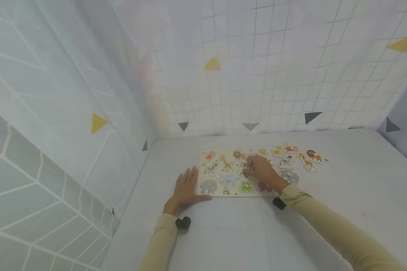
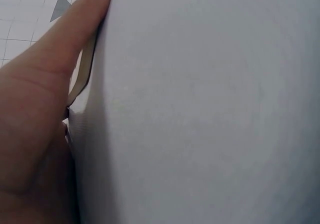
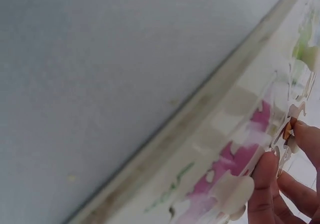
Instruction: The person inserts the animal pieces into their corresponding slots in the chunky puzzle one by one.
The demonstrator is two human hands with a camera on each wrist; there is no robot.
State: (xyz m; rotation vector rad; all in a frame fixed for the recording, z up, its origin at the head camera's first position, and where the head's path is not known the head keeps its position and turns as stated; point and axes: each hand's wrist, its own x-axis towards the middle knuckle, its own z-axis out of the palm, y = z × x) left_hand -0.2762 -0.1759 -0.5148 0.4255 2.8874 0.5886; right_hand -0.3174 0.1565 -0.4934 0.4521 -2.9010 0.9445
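Head view first: the animal puzzle board point(image 1: 224, 151) lay flat on the pale table point(image 1: 237, 233), right in front of the person. Their left hand point(image 1: 185, 190) was spread out flat at its left side, fingers straight, thumb stretched along the near corner. The right hand point(image 1: 262, 170) had a brown animal piece point(image 1: 244, 165) pinched over the right half of the board. The loose ones sat off to the right: lion point(image 1: 315, 155), giraffe point(image 1: 306, 162), zebra point(image 1: 286, 162), grey elephant point(image 1: 289, 177), plus a couple of smaller ones up top.

Left wrist view was mostly tabletop, tbh, with the thumb straight alongside the board's edge. Couldn't see the other fingers properly from there.

Right wrist view: thumb and fingertips gripped the brown piece by its edges, just past a magenta animal picture point(image 3: 231, 160). Honestly couldn't tell whether that piece was seated or slightly raised.
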